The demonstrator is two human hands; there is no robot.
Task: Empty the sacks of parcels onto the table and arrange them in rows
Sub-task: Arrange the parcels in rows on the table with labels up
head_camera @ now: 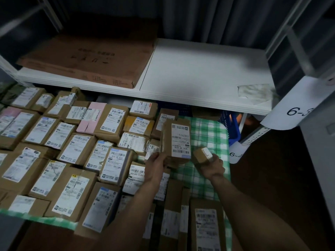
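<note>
Several brown cardboard parcels (78,149) with white labels lie in rows on a table covered by a green checked cloth (208,134). My left hand (156,163) grips the lower left corner of a tall brown parcel (176,140) with a white barcode label, held at the right end of the rows. My right hand (213,164) holds a small brown box (202,154) with a white sticker, just above the bare cloth. No sack is in view.
A white shelf (199,75) runs above the table's far side, with a large flat brown carton (87,60) on its left part. A blue crate (232,125) stands under the shelf at right. A pillar with paper tags marked "6-3" (297,111) rises on the right.
</note>
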